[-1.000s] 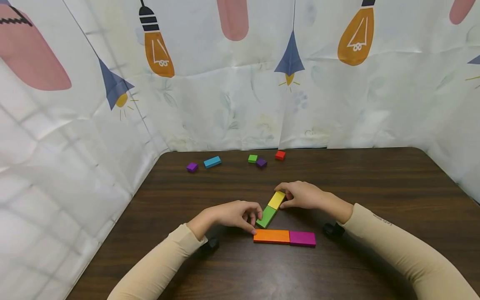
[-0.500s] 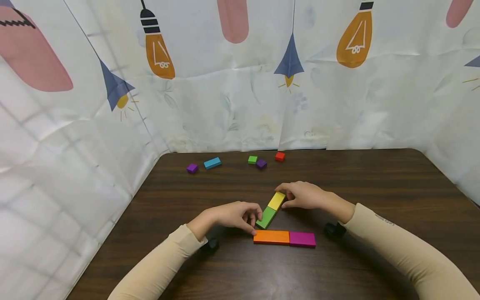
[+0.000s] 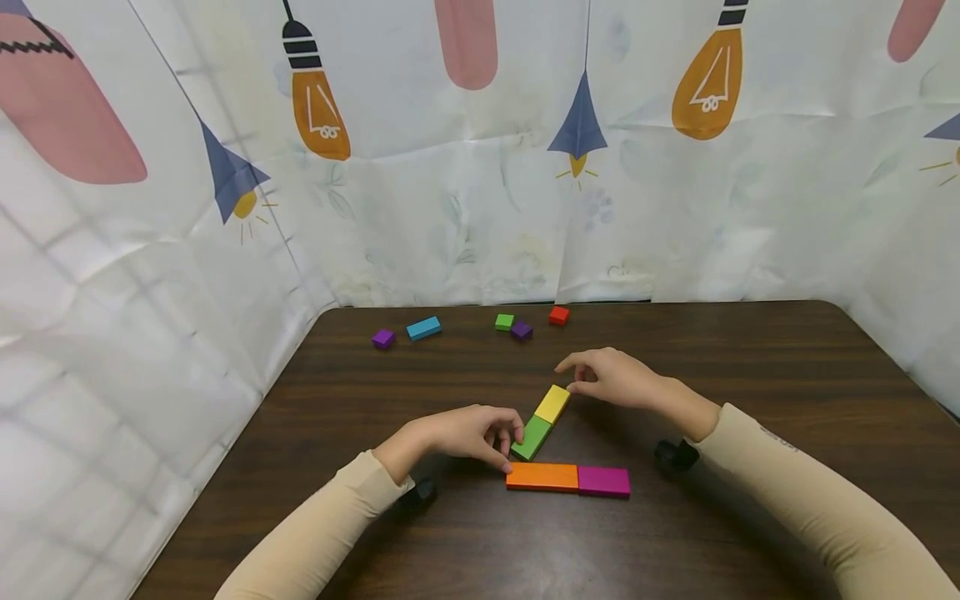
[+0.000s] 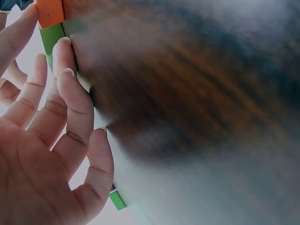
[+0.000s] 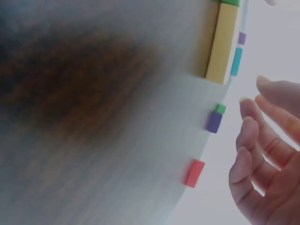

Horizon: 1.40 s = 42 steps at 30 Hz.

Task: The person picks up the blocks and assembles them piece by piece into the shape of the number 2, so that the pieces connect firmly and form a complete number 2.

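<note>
In the head view, my left hand (image 3: 476, 435) rests at the near corner of two block rows. Its thumb touches the left end of the orange block (image 3: 542, 477), and its fingertips lie at the green block (image 3: 532, 437). The magenta block (image 3: 603, 482) sits end to end with the orange one. Slanting up and away, the yellow block (image 3: 552, 404) meets the far end of the green block. My right hand (image 3: 618, 379) hovers just beyond the yellow block, fingers loosely bent and holding nothing; the right wrist view shows a gap between it and the yellow block (image 5: 222, 44).
Along the back of the dark wooden table (image 3: 720, 358) lie a purple block (image 3: 383, 339), a blue block (image 3: 423, 328), a small green block (image 3: 505, 322), a dark purple block (image 3: 522, 331) and a red block (image 3: 558, 316). A printed curtain (image 3: 465, 208) hangs behind.
My right hand has come off the yellow block, lifting slightly up and away to the right. My left hand and the two block rows stay in place.
</note>
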Each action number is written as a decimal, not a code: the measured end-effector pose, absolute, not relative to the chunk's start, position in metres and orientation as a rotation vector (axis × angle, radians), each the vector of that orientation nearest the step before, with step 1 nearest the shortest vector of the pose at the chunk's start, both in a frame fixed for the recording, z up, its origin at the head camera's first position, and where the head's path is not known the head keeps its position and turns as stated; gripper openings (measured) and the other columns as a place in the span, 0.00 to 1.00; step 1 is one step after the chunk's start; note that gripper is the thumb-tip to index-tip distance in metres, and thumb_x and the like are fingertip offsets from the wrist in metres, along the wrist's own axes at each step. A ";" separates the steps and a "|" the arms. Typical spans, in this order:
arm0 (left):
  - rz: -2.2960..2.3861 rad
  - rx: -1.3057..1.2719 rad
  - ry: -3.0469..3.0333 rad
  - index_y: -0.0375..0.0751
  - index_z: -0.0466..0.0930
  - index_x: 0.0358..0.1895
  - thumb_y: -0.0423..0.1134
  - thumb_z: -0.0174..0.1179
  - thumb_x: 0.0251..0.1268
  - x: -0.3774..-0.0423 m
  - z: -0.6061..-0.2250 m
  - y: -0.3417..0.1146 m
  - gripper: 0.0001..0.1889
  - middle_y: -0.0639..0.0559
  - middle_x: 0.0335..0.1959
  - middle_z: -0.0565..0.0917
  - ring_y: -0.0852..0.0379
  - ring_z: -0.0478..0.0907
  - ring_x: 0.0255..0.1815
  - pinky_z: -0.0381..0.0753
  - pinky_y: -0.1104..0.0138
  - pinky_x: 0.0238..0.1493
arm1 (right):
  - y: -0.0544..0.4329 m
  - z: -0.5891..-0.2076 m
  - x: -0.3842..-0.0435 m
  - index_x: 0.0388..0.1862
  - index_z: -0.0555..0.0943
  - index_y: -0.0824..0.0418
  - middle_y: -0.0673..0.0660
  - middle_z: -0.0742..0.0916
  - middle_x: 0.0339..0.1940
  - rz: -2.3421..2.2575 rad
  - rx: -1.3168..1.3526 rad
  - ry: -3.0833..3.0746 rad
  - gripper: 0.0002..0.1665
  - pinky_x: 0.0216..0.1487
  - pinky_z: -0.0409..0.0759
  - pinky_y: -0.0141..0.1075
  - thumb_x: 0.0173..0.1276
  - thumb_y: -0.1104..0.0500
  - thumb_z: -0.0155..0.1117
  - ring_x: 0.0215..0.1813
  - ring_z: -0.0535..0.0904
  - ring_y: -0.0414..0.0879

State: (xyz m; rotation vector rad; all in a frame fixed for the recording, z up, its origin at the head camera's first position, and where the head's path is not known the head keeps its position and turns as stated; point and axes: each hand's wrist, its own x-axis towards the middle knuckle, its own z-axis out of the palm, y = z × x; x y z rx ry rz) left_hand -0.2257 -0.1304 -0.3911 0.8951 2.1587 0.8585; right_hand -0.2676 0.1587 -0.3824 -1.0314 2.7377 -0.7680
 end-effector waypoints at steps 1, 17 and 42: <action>0.857 0.897 2.159 0.43 0.77 0.50 0.33 0.72 0.65 -0.226 -0.391 -0.130 0.16 0.56 0.32 0.81 0.62 0.75 0.31 0.74 0.70 0.37 | 0.159 -0.382 -0.269 0.59 0.84 0.62 0.45 0.81 0.30 -0.781 -1.033 2.743 0.18 0.31 0.73 0.34 0.72 0.61 0.70 0.27 0.71 0.40; 0.853 0.886 2.174 0.46 0.76 0.50 0.33 0.72 0.64 -0.226 -0.394 -0.132 0.16 0.56 0.32 0.81 0.62 0.75 0.31 0.74 0.70 0.37 | 0.155 -0.378 -0.310 0.59 0.83 0.67 0.57 0.86 0.37 -1.196 -0.852 2.731 0.17 0.35 0.74 0.41 0.75 0.60 0.66 0.33 0.77 0.50; 0.847 0.883 2.178 0.46 0.76 0.50 0.33 0.73 0.64 -0.225 -0.392 -0.130 0.16 0.56 0.32 0.81 0.62 0.75 0.33 0.75 0.71 0.38 | 0.153 -0.407 -0.377 0.75 0.66 0.73 0.74 0.78 0.61 -1.460 -0.359 2.525 0.30 0.59 0.78 0.48 0.82 0.61 0.55 0.56 0.78 0.63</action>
